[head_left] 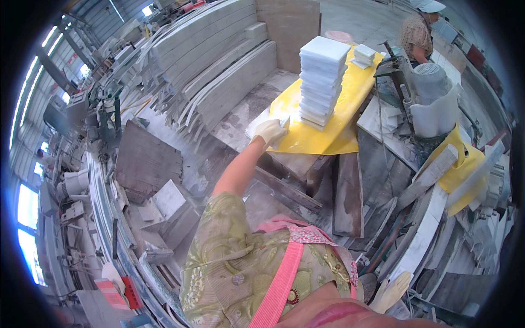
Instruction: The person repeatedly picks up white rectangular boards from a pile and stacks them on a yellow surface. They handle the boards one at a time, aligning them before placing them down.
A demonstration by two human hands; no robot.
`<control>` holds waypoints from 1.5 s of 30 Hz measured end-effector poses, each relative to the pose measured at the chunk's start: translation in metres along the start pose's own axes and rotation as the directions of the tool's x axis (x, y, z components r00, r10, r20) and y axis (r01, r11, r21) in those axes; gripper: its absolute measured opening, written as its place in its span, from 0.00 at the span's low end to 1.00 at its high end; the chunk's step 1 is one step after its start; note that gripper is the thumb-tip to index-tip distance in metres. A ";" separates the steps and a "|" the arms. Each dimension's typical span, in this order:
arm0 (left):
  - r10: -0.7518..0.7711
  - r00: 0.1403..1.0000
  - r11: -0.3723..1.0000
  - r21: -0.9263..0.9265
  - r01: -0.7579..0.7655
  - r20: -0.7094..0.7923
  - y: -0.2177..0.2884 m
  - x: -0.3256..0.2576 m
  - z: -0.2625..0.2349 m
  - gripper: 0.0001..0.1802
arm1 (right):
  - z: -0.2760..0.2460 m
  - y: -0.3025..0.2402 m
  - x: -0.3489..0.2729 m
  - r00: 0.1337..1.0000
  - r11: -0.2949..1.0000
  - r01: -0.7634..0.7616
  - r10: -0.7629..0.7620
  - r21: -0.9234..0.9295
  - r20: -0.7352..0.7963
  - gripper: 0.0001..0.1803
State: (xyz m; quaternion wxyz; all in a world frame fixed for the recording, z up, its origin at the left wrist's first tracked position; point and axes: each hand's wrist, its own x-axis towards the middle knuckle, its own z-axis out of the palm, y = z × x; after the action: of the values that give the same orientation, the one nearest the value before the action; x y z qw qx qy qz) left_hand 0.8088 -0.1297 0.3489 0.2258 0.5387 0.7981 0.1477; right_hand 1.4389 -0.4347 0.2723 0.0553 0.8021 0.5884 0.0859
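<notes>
Where the tall stack of white tiles (321, 87) is taken as landmark, the remaining parts of the scene are placed from it, left to right. Well to its left, and nearer the wearer, is a broad dark slab (146, 161). Long grey slabs (210, 54), set on edge in rows, occupy the area left of the stack and beyond the left hand. The gloved left hand (269, 133), at the end of an outstretched arm, is to the near left of the stack and apart from it. Its fingers bear on a thin pale piece (285, 124) at the left edge of the yellow sheet; whether they grasp it or merely press on it cannot be told. From this hand the stack lies to the right and farther off, its long axis upright, and the left hand is much the nearer of the two. Beneath the stack, the yellow sheet (333, 143) runs lengthwise from near left to far right. A smaller tile pile (363, 53) stands just right of the stack's top. The gloved right hand (395, 290), well to the near right, appears loosely extended, with nothing visible in it. Farther right of the stack are a co-worker (414, 37) in a pale cap and a cylindrical housing (430, 82).
</notes>
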 end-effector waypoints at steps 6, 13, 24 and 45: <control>-0.045 0.997 0.990 -0.131 0.052 0.057 0.007 -0.010 -0.011 0.25 | 0.008 -0.018 0.028 0.997 0.998 -0.009 0.005 -0.058 -0.075 0.44; 0.036 0.993 0.996 -0.084 -0.026 0.116 -0.015 0.003 -0.018 0.27 | 0.012 0.012 0.042 0.983 0.965 -0.148 0.168 0.216 -0.076 0.27; 0.415 0.910 0.886 -0.232 -0.402 0.010 -0.059 0.034 0.005 0.24 | -0.118 -0.351 0.083 0.975 -0.053 -0.181 -0.137 0.982 0.173 0.22; 0.195 0.968 0.958 -0.243 -0.153 0.161 -0.023 0.003 -0.008 0.40 | -0.094 -0.543 0.140 0.619 -0.207 -0.249 -0.785 0.946 -0.008 0.32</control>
State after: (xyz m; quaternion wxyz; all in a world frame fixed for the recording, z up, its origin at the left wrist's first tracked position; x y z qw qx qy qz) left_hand 0.7852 -0.1353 0.3444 0.3446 0.5888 0.7010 0.2076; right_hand 0.9532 -0.1385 0.2713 -0.3294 0.3381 0.5565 -0.6837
